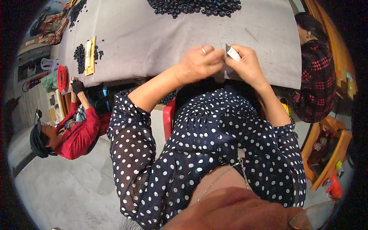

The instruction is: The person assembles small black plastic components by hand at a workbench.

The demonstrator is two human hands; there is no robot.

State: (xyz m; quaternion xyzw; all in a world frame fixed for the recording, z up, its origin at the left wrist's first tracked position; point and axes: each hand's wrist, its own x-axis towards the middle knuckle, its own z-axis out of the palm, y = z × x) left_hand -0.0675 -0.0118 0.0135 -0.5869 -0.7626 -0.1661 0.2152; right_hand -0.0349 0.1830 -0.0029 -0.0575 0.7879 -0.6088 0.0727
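Both hands meet over the near edge of the cloth-covered table (260,57). My right hand (248,66) is closed around a small blade (233,54) with a white wrapped grip; its dark pointed tip sticks up toward the left. Right beside it, my left hand (200,64), with a ring on one finger, has its fingers pinched together. Slight blur and the fingers themselves hide whatever lies in that pinch. A large heap of small black ring-shaped parts (195,7) lies at the far side of the table.
A smaller pile of black parts (79,59) and a yellow tray-like strip (90,56) lie at the table's left. A person in red (78,134) sits at left, holding something red. Another in a checked shirt (316,76) sits at right, near a wooden stool (331,153).
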